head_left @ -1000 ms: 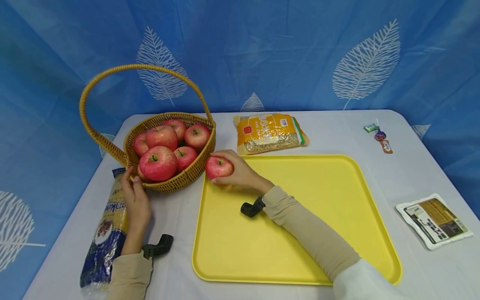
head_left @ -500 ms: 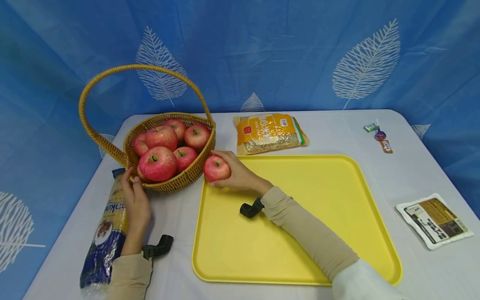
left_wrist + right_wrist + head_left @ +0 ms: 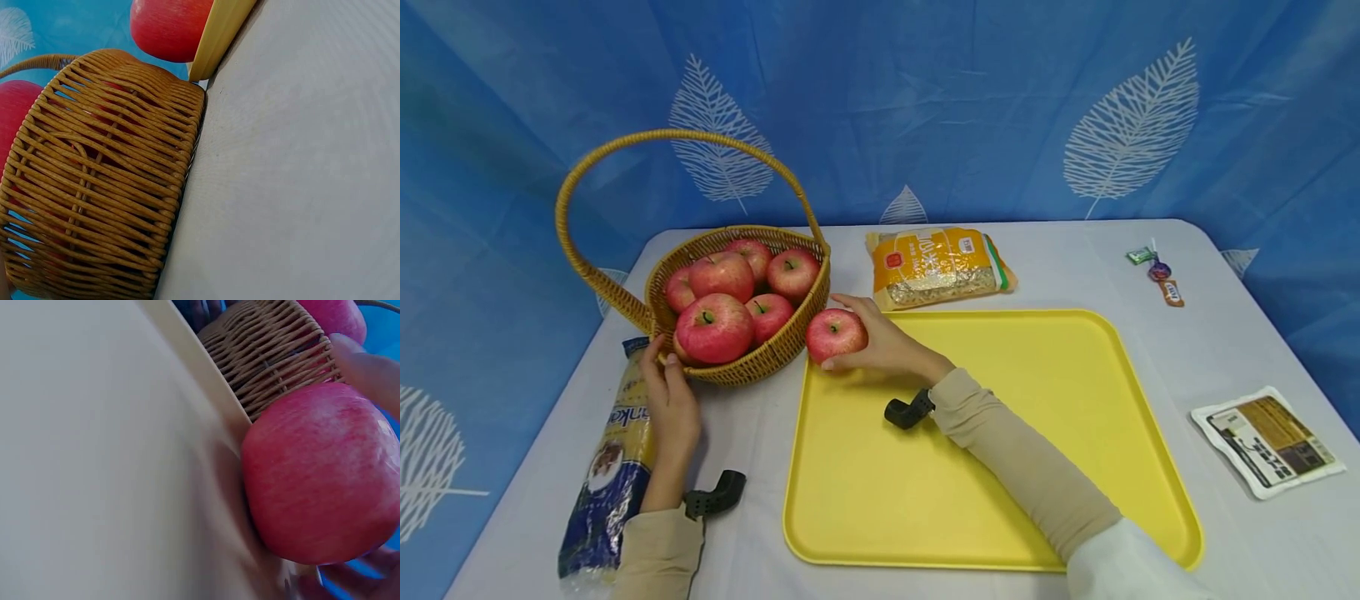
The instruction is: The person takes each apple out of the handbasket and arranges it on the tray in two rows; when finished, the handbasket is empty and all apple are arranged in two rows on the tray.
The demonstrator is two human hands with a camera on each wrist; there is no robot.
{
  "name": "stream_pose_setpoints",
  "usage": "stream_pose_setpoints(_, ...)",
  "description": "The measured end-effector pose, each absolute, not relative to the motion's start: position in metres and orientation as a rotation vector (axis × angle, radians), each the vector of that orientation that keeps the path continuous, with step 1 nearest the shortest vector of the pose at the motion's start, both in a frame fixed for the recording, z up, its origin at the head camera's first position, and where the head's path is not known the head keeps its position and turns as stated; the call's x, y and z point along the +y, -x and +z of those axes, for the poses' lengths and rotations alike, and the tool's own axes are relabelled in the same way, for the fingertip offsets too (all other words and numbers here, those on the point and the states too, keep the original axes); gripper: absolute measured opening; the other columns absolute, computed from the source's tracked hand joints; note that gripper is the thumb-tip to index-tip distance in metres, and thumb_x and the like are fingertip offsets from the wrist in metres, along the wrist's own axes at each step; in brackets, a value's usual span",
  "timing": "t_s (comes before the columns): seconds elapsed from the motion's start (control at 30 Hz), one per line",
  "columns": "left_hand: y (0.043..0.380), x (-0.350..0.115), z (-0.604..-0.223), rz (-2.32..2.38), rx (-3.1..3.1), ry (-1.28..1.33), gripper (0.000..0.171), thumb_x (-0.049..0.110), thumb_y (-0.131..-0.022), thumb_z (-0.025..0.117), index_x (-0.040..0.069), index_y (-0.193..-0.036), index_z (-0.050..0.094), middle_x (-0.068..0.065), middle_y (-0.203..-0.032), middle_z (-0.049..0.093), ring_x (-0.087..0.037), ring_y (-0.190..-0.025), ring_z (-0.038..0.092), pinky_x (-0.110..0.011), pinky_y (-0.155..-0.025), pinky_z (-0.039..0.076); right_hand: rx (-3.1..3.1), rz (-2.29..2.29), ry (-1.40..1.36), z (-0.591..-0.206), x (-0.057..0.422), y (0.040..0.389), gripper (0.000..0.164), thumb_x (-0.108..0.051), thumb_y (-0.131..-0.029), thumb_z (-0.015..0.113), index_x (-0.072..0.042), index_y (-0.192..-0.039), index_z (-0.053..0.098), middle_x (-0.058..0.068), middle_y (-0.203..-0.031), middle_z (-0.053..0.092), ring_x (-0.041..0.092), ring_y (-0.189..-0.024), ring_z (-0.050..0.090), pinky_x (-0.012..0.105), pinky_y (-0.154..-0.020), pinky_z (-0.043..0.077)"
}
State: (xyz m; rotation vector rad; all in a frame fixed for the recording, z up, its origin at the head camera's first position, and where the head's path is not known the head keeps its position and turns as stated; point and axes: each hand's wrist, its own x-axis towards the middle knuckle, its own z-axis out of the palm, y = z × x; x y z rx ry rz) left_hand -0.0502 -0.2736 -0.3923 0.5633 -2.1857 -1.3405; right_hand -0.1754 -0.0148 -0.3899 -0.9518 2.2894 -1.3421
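A wicker basket [image 3: 760,362] with a tall arched handle holds several red apples [image 3: 715,327]. My left hand [image 3: 673,412] touches the basket's near left side, its fingers extended up to the rim. Another apple [image 3: 835,336] sits at the far left corner of the yellow tray [image 3: 985,433]. Around it is my right hand [image 3: 883,342], fingers spread loosely behind the apple and thumb in front. In the right wrist view the thumb [image 3: 369,372] stands slightly off the apple [image 3: 322,475], and fingertips show below it.
Under my left forearm lies a long blue and gold packet [image 3: 610,467]. An orange bag of grain [image 3: 940,267] stands behind the tray. Small wrapped sweets [image 3: 1159,271] lie at the far right, and a flat white packet [image 3: 1270,442] lies right of the tray.
The apple shifted slightly left, then stayed at the tray's corner. My right fingers have since spread wider and drawn a little back from it. The left hand has stayed on the basket.
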Motion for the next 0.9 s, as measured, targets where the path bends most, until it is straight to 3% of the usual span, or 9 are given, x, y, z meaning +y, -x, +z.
stream_pose_setpoints(0.2, 0.05, -0.273, -0.392, -1.338, -2.168, -0.547, 0.044, 0.031, -0.099, 0.025, 0.012, -0.139, 0.029, -0.007, -0.145, 0.028, -0.02, -0.135, 0.024, -0.041, -0.112, 0.019, 2.298, -1.556, 1.042, -0.383, -0.014, 0.178, 0.061, -0.018, -0.079, 0.069, -0.008, -0.133, 0.043, 0.011, -0.131, 0.042, 0.026, -0.117, 0.045, 0.036, -0.098, 0.041)
stream_pose_setpoints(0.3, 0.05, -0.273, -0.392, -1.336, -2.166, -0.545, 0.044, 0.03, -0.099, 0.025, 0.012, -0.139, 0.029, -0.007, -0.145, 0.029, -0.021, -0.135, 0.024, -0.041, -0.112, 0.019, 2.342, -1.673, 1.102, -0.379, -0.017, 0.176, 0.047, -0.013, -0.08, 0.068, -0.003, -0.124, 0.052, 0.009, -0.124, 0.05, 0.023, -0.113, 0.049, 0.034, -0.095, 0.044)
stream_pose_setpoints(0.47, 0.049, -0.272, -0.391, -1.339, -2.17, -0.547, 0.044, 0.03, -0.099, 0.026, 0.012, -0.139, 0.029, -0.007, -0.145, 0.029, -0.021, -0.135, 0.025, -0.041, -0.111, 0.02, 2.346, -1.877, 1.257, -0.355, -0.025, 0.161, 0.031, -0.002, -0.078, 0.067, 0.004, -0.107, 0.06, 0.017, -0.107, 0.059, 0.026, -0.103, 0.053, 0.037, -0.09, 0.045)
stream_pose_setpoints(0.63, 0.05, -0.271, -0.392, -1.334, -2.179, -0.555, 0.044, 0.031, -0.099, 0.026, 0.012, -0.139, 0.029, -0.006, -0.145, 0.029, -0.021, -0.135, 0.024, -0.041, -0.112, 0.019, 2.32, -1.879, 1.363, -0.345, -0.038, 0.154, 0.033, -0.006, -0.077, 0.07, 0.002, -0.107, 0.06, 0.016, -0.105, 0.058, 0.022, -0.098, 0.054, 0.034, -0.088, 0.047)
stream_pose_setpoints(0.9, 0.05, -0.271, -0.392, -1.32, -2.167, -0.56, 0.043, 0.03, -0.099, 0.026, 0.012, -0.138, 0.03, -0.007, -0.144, 0.03, -0.021, -0.134, 0.026, -0.041, -0.111, 0.02, 2.306, -1.676, 1.395, -0.348, -0.069, 0.156, 0.047, -0.025, -0.077, 0.071, -0.012, -0.12, 0.056, -0.001, -0.123, 0.054, 0.008, -0.123, 0.041, 0.026, -0.104, 0.033)
